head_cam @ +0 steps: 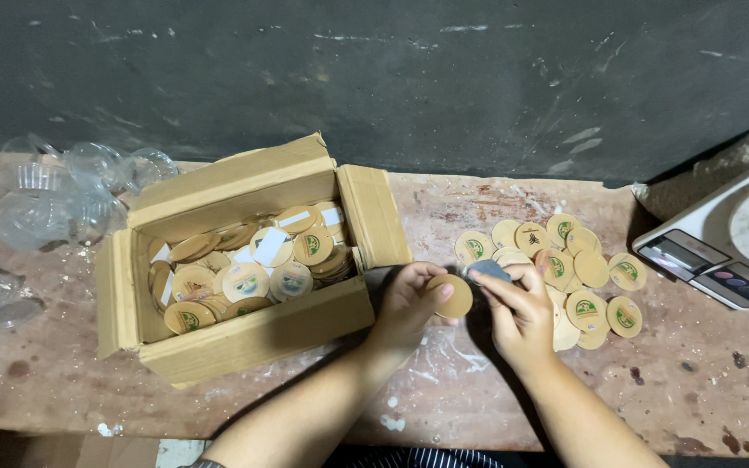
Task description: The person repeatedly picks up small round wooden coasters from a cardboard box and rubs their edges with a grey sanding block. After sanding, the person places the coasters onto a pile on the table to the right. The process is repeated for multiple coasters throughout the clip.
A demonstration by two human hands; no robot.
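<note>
My left hand [409,305] holds a round tan wooden disc [454,296] by its edge, just above the table. My right hand [520,314] is beside it, pinching a small grey-blue piece [489,270] against the disc's right side. To the left, an open cardboard box [244,334] is filled with several similar discs [244,273], some printed, some with white paper strips. To the right of my hands lies a loose pile of printed discs [565,264] on the table.
A worn reddish table [704,381] runs along a dark wall. Clear plastic cups and lids [62,195] are heaped at the far left. A white weighing scale [730,238] stands at the right edge.
</note>
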